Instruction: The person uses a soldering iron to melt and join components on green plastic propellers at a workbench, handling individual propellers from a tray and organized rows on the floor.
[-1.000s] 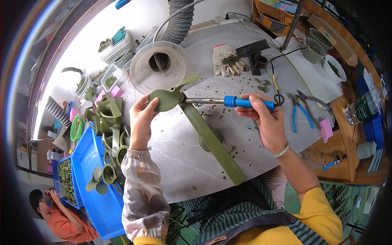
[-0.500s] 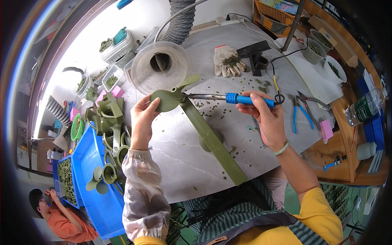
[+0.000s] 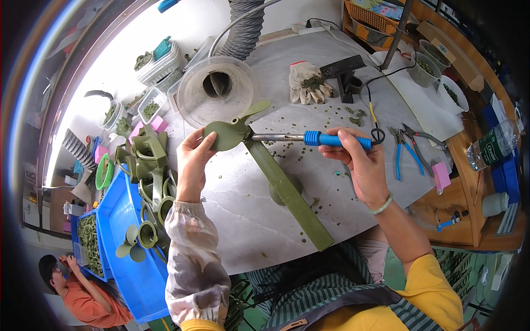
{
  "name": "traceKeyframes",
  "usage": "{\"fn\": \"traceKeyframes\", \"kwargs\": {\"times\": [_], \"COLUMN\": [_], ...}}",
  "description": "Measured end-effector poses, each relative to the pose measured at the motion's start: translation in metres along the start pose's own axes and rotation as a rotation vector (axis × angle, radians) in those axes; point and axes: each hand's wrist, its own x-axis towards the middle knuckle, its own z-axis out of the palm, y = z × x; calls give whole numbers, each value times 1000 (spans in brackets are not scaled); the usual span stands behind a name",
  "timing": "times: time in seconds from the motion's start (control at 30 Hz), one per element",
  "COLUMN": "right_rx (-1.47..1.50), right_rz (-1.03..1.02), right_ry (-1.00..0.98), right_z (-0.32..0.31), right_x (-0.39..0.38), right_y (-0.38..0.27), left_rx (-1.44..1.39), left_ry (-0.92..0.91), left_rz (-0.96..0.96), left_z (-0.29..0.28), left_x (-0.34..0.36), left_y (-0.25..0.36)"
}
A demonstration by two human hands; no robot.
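Clock directions are taken from the propeller's hub; 12 is pointing away from the person.

Left hand (image 3: 193, 160): its grip is pinching one rounded blade of the green propeller (image 3: 226, 137), thumb against fingers, from 8 o'clock. Judged reason: it is steadying the part by the outer edge, fingers lying clear of the metal shaft.

Right hand (image 3: 361, 163): its grip is grasping the blue handle of the iron (image 3: 335, 138) at 3 o'clock, shaft pointing in at the hub. Tip contact is too small to confirm. Fingers are sitting well back, likely for heat clearance.

The propeller is sitting at the far end of a green bar (image 3: 290, 190), which is running toward 5 o'clock above the tabletop (image 3: 237, 231). A round piece (image 3: 277, 193) is showing beneath, probably propping the bar. Cannot tell whether the two are joined.

A clear funnel (image 3: 189, 94) is facing the work from 11 o'clock, a grey hose (image 3: 243, 27) rising behind, perhaps for drawing off fumes. Glove (image 3: 301, 77) and black stand (image 3: 343, 69) are lying at 2 o'clock; pliers (image 3: 398, 157) are resting just past 3, on the right hand's side.
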Motion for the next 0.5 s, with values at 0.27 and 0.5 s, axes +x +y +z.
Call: {"fn": "traceKeyframes", "kwargs": {"times": [0.27, 0.5], "right_rx": [6, 12], "right_rz": [-5, -11], "right_ry": [52, 53], "right_z": [0, -2], "right_x": [7, 9], "right_y": [4, 7], "left_rx": [-5, 2], "left_ry": [23, 8], "left_rz": [9, 2], "left_z": [5, 2], "left_x": [-2, -1], "left_y": [2, 1]}}
